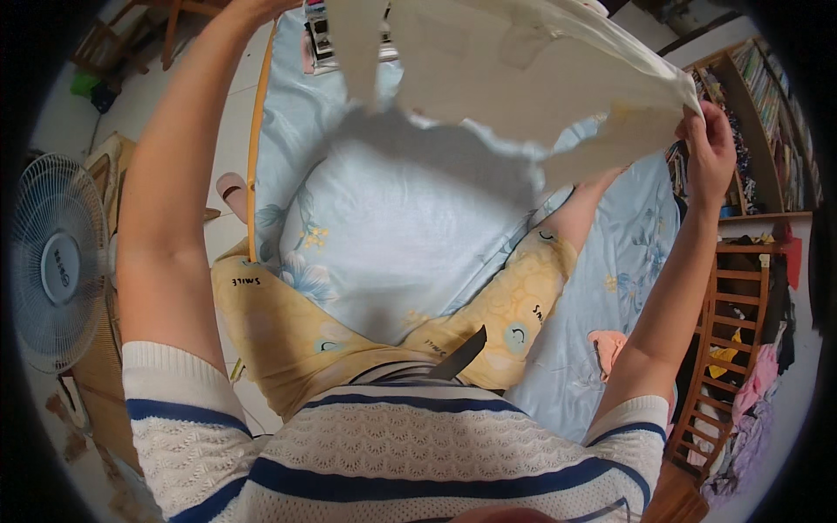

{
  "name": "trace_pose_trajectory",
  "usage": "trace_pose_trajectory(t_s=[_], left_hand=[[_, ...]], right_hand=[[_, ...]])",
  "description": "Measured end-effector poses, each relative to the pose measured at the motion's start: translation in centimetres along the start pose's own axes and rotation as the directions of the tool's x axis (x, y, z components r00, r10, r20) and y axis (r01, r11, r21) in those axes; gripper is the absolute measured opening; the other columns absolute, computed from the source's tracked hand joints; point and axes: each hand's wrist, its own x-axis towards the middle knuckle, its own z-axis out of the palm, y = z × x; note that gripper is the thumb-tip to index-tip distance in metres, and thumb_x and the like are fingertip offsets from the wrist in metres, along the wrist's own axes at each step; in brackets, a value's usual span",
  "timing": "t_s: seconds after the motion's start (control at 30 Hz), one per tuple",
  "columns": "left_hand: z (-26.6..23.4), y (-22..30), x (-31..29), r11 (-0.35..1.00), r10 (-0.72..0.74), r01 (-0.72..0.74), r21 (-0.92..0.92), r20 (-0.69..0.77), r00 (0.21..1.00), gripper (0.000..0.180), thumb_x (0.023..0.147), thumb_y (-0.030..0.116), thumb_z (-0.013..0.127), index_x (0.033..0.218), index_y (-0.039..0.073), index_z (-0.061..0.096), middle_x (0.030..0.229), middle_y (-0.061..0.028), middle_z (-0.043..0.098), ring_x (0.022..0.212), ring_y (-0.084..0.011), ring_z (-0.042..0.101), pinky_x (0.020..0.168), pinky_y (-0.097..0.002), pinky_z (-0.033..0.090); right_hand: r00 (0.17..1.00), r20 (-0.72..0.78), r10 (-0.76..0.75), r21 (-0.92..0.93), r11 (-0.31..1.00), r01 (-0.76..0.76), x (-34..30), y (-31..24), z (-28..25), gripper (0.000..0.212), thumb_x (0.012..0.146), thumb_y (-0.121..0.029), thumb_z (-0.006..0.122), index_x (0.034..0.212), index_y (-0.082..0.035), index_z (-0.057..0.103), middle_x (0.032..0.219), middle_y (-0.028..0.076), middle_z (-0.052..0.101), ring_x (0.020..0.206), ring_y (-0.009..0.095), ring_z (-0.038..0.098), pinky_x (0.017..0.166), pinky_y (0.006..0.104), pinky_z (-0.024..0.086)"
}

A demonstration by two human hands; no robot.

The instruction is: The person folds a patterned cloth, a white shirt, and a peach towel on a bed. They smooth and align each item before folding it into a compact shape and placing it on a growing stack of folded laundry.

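A thin off-white cloth [514, 70] hangs spread out in the air over the bed, its lower edge uneven; whether it is a garment I cannot make out. My right hand [711, 148] is closed on the cloth's right corner, pinching it between thumb and fingers. At the top edge only a sliver of my left hand [268, 5] shows, near the cloth's left side. Its fingers are cut off by the frame. Under the cloth lies a light blue floral bedsheet [410, 218], partly shaded by it.
My legs in yellow printed trousers [296, 322] are spread on the bed. A fan [61, 266] stands at the left, with a slipper [233, 193] on the floor. At the right are a bookshelf [737, 131], a wooden rack [728, 331] with clothes and a peach cloth [608, 350] on the bed.
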Motion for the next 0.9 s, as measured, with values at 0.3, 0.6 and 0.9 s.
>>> trace_pose_trajectory(t_s=[0.3,0.6,0.9], left_hand=[[7.2,-1.3,-15.7,0.995,0.074,-0.036,-0.088,0.476,0.876,0.019,0.077,0.014,0.069,0.094,0.008,0.067,0.09,-0.0091,0.06,0.092,-0.0253,0.056,0.087,-0.0351,0.043],[9.9,-1.7,-40.0,0.975,-0.19,0.212,0.064,0.734,0.651,0.014,0.067,0.016,0.065,0.078,0.009,0.07,0.081,-0.0136,0.059,0.084,-0.0325,0.054,0.078,-0.0404,0.044],[7.3,-0.8,-40.2,0.877,-0.459,0.251,0.41,0.869,0.184,0.019,0.062,0.009,0.06,0.078,0.011,0.07,0.079,-0.0132,0.062,0.078,-0.0356,0.06,0.07,-0.0437,0.048]], right_hand=[[0.976,0.182,0.12,-0.249,0.966,-0.072,-17.3,7.0,7.7,0.019,0.078,-0.002,0.064,0.096,-0.001,0.06,0.077,0.003,0.055,0.067,0.013,0.052,0.063,0.0243,0.044],[0.441,0.828,0.345,-0.423,0.902,0.088,-33.7,8.0,18.9,0.014,0.076,-0.017,0.057,0.086,-0.009,0.062,0.085,0.014,0.062,0.082,0.033,0.06,0.069,0.0436,0.048],[0.06,0.961,0.27,-0.268,0.963,-0.04,-34.5,6.7,23.8,0.029,0.077,-0.028,0.058,0.102,-0.017,0.067,0.09,0.014,0.066,0.081,0.033,0.062,0.072,0.0396,0.05]])
